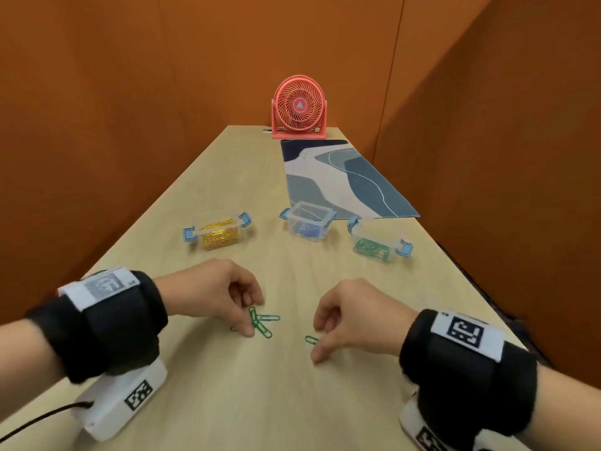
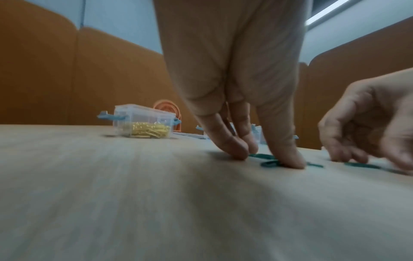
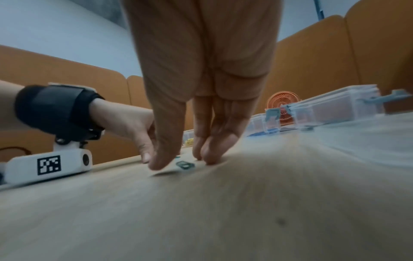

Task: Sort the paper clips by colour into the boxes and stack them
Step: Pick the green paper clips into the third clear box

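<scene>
Several green paper clips (image 1: pixel 269 318) lie in a small cluster on the wooden table (image 1: pixel 260 392). My left hand (image 1: pixel 253 317) is down on them, and its thumb (image 2: pixel 288 159) and forefinger (image 2: pixel 236 151) pinch the clips (image 2: pixel 269 163) against the table. One more green clip (image 1: pixel 310 339) lies to the right. My right hand (image 1: pixel 316 341) hovers over it, with its thumb (image 3: pixel 163 162) and fingers (image 3: pixel 208 157) apart on either side of that clip (image 3: pixel 185 165). Further back stand three clear boxes with their lids off: gold clips (image 1: pixel 219 236), blue clips (image 1: pixel 307 222), green clips (image 1: pixel 374 247).
A pink desk fan (image 1: pixel 300 107) stands at the far end of the table, with a blue patterned mat (image 1: pixel 344 177) in front of it. Orange partition walls (image 1: pixel 97 125) close in both sides. The table's right edge runs close to the green box.
</scene>
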Demonstrator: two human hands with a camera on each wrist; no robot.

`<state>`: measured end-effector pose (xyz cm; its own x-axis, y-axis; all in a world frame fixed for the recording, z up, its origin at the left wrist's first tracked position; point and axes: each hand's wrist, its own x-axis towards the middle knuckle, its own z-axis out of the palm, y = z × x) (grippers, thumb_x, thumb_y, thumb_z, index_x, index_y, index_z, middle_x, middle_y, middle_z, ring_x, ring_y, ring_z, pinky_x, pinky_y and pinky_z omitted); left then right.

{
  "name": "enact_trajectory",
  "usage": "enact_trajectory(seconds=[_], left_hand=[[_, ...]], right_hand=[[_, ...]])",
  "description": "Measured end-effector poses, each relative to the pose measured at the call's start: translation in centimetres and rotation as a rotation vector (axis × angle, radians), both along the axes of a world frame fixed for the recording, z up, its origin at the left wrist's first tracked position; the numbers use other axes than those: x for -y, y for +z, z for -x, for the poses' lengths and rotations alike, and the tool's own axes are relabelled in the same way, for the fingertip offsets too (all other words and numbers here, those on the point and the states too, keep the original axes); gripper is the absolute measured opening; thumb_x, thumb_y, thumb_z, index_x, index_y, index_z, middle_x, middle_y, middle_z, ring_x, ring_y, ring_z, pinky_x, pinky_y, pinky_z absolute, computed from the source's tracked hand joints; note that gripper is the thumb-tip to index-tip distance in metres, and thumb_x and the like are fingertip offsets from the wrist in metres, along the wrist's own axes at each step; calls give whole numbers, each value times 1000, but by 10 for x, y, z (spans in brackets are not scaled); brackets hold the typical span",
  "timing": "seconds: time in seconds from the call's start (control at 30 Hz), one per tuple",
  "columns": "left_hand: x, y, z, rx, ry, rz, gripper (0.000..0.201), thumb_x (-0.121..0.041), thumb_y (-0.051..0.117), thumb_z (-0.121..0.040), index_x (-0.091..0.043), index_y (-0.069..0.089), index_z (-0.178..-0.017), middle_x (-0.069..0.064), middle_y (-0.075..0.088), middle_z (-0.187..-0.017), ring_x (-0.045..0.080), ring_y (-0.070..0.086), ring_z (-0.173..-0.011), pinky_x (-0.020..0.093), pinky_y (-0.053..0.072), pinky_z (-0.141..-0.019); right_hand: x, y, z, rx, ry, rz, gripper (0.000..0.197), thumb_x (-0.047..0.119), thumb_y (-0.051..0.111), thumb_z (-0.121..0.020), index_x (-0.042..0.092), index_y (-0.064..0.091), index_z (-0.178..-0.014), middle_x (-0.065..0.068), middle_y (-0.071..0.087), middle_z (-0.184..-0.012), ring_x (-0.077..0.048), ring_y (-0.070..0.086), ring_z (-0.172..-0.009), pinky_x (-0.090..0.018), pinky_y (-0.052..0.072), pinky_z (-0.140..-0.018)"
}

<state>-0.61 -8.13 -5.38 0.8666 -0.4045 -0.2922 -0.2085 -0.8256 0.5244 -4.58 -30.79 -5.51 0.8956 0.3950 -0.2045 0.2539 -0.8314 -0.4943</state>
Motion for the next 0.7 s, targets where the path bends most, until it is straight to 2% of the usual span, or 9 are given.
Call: enact_trajectory(seconds=[0.13,0.23,0.33,0.43,0.53,0.63,0.7], left_hand=[[-1,-5,5,41,-51,39,20,-26,83,-66,-30,73,-82,-11,69,-78,-1,60,-70,14,49,-69],[1,-8,8,63,-101,1,11,-26,76,-75,-30,70,-83,-12,69,-85,0,58,-74,9,45,-69],[2,-8,10,66,-124,-47,6,-27,70,-81,-30,66,-85,-11,66,-88,1,56,-76,12,46,-70],[2,-8,10,66,-115,-37,10,-25,70,-82,-31,63,-77,-11,67,-83,-1,58,-71,11,46,-68],[2,-7,8,122,-51,-3,9,-24,74,-78,-28,65,-78,-11,67,-78,-3,57,-66,10,45,-65],[0,-6,5,188,44,48,10,-25,76,-76,-25,68,-83,-10,65,-74,-6,55,-61,7,43,-58],[-4,-6,8,143,74,56,11,-22,77,-75,-23,70,-82,-8,68,-73,-6,57,-58,8,44,-56]], right_hand=[[-12,-3,-6,-28,36,2,17,14,76,-73,7,72,-88,-2,66,-77,-6,54,-61,-11,44,-59],[-13,-5,-7,-71,44,0,11,15,72,-78,9,72,-87,1,64,-77,-5,54,-63,-12,45,-61],[-12,-5,-5,-87,83,-3,1,18,68,-82,18,67,-81,4,61,-73,-5,53,-61,-12,43,-60],[-18,-5,-3,-17,115,-64,4,16,66,-83,19,63,-82,3,60,-75,-4,51,-60,-9,41,-59],[-29,-5,-3,65,108,-148,13,12,68,-81,12,66,-94,-2,66,-80,-4,52,-62,-8,40,-62],[-40,-7,-8,77,84,-168,34,15,69,-81,11,63,-114,-7,71,-95,-12,60,-80,-19,45,-78],[-49,-7,-12,66,73,-142,41,18,71,-80,11,62,-119,-7,71,-98,-16,63,-92,-23,46,-84]])
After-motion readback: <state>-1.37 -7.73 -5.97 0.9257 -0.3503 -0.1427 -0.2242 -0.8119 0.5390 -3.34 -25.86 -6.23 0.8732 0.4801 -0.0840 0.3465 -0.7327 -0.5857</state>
